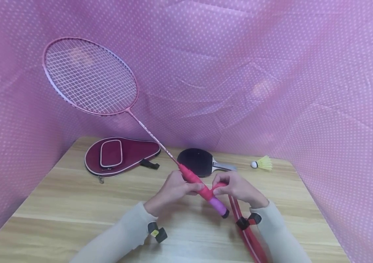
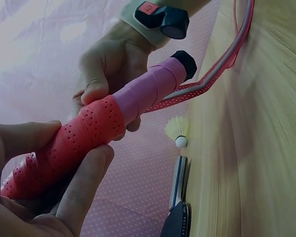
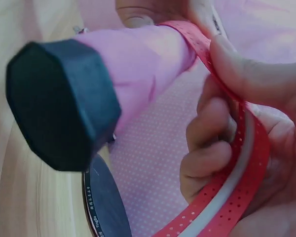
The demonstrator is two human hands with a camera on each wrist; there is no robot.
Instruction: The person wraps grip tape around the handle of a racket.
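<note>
Red grip tape [image 1: 195,181] covers the upper part of the badminton racket handle [image 1: 217,205] above the bench [image 1: 74,204]; pink lower end bare. Left hand [image 1: 173,190] clasps the wrapped part; right hand [image 1: 239,188] pinches the loose tape.

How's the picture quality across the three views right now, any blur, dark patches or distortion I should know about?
Head view: evenly lit, wide-angle bend at the edges, racket handle sharp. Left wrist view: table side dim, left hand close and soft. Right wrist view: black end cap fills the frame, slightly blurred; red grip tape is clearer.
</note>
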